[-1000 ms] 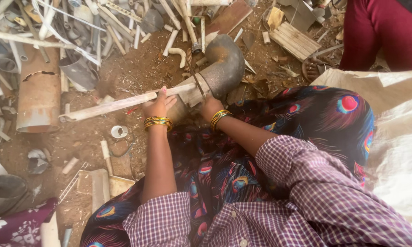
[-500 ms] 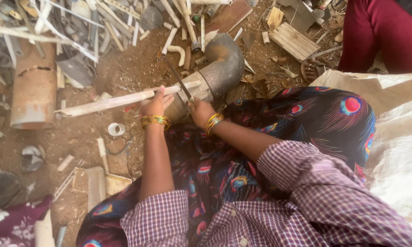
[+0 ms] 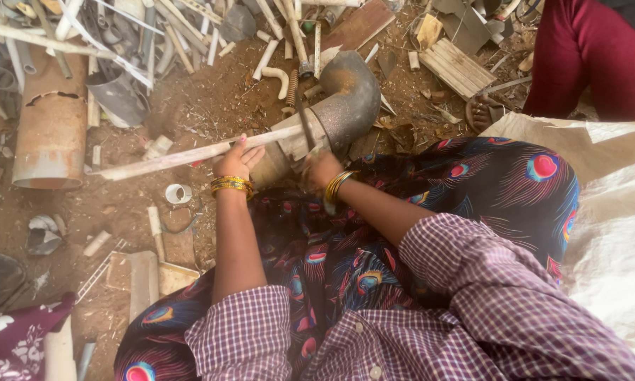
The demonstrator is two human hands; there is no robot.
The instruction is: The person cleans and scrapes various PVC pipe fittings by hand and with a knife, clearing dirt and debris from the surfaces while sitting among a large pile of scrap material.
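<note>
A person sits on dirt ground strewn with scrap pipe, seen from above, wearing a checked shirt and a peacock-print skirt (image 3: 487, 190). Their left hand (image 3: 236, 161) lies on a long pale strip (image 3: 183, 156), fingers curled down over it and pressing it against a large grey pipe elbow (image 3: 346, 106) just in front of the knees. The strip runs from the elbow out to the left, across bare earth. Their right hand (image 3: 319, 168) is closed around the handle of a dark blade (image 3: 303, 123), which stands nearly upright, its edge meeting the strip where it crosses the elbow's mouth. Both wrists carry gold bangles.

The strip looks whole along its length, so the cut seems barely begun; any notch under the blade is too small to tell. A rusty cylinder (image 3: 49, 137) lies at the far left, a white ring (image 3: 178, 192) near the left hand, and a white sack (image 3: 614, 233) spreads at the right.
</note>
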